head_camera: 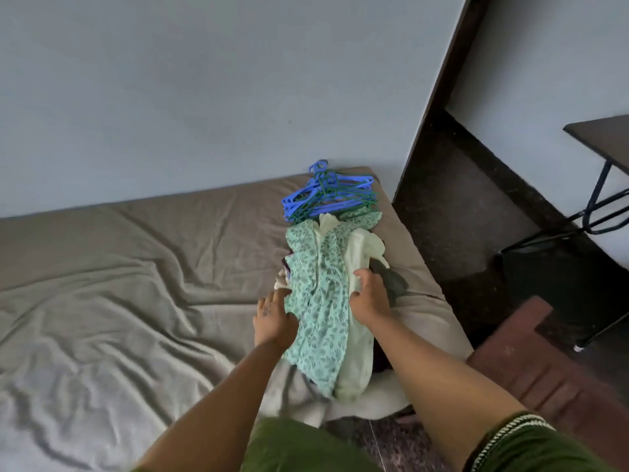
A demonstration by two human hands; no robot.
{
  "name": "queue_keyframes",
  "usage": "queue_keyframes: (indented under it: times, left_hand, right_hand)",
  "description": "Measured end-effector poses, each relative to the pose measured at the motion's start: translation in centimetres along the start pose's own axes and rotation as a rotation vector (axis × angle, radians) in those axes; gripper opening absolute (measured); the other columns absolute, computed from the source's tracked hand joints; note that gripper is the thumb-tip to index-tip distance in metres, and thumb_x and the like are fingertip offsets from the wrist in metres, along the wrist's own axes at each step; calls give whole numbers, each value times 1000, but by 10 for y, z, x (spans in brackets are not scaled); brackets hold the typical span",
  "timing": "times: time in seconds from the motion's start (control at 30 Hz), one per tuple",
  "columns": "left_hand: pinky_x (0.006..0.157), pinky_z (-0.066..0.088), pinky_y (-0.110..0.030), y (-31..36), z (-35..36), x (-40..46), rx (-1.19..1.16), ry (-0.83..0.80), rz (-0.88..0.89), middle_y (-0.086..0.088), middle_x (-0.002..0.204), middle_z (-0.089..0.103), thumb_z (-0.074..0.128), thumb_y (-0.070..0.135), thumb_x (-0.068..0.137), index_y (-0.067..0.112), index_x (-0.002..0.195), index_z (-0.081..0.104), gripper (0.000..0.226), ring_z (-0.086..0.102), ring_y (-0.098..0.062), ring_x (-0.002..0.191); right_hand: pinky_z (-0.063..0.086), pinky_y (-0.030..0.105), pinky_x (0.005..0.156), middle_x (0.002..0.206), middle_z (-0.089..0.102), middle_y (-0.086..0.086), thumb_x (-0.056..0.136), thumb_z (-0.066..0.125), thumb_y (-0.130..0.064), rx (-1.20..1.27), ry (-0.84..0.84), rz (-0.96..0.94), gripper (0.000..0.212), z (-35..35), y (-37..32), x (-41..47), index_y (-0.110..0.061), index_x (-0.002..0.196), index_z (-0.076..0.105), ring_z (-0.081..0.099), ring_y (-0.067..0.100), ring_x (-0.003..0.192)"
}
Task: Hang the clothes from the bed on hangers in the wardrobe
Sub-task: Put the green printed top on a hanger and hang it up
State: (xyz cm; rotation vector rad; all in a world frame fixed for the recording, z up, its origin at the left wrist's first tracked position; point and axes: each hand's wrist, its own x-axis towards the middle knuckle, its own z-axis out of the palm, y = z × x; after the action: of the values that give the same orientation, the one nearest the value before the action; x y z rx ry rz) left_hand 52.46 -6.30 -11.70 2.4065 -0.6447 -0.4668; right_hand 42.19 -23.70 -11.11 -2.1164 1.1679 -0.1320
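I am bent over the bed [102, 267], both hands on the pile of clothes [326, 301] heaped at its right end, and the step in hand, as I judge it, is to free the top piece: the green printed garment [316, 294] lying over a pale yellow one [357, 335]. My left hand [274, 318] lies on the printed cloth's left edge with fingers stretched forward and nearly straight, gripping nothing. My right hand [369, 298] is on the right side of the pile, thumb and fingers spread and bent over the pale cloth; I think they are beginning to pinch a fold, but the fingertips are half buried, so I cannot say for sure. To do this well I should gather only the top garment, find its shoulders or neckline, and lift it straight up so the darker pieces beneath do not drag along. The hangers [328, 194], blue and green plastic, lie in a loose stack just beyond the pile, touching its far end. The wardrobe is not in view.
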Motion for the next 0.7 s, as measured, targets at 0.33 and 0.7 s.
queue_keyframes:
  times: [0.33, 0.7]
  left_hand:
    - [98, 39, -40, -40, 11, -77, 57, 16, -181, -2, 127, 57, 45, 38, 99, 20, 108, 69, 31, 42, -28, 117]
    - [102, 32, -36, -63, 6, -74, 26, -40, -147, -4, 130, 55, 53, 30, 94, 21, 116, 63, 26, 41, -30, 120]
  right_hand:
    - [47, 32, 63, 96, 66, 10, 97, 51, -24, -74, -242, -15, 17, 50, 38, -69, -16, 111, 56, 58, 23, 74]
    - [48, 36, 91, 145, 27, 11, 91, 51, -13, -76, -547, 380, 63, 114, 55, -77, -30, 147, 26, 50, 31, 119]
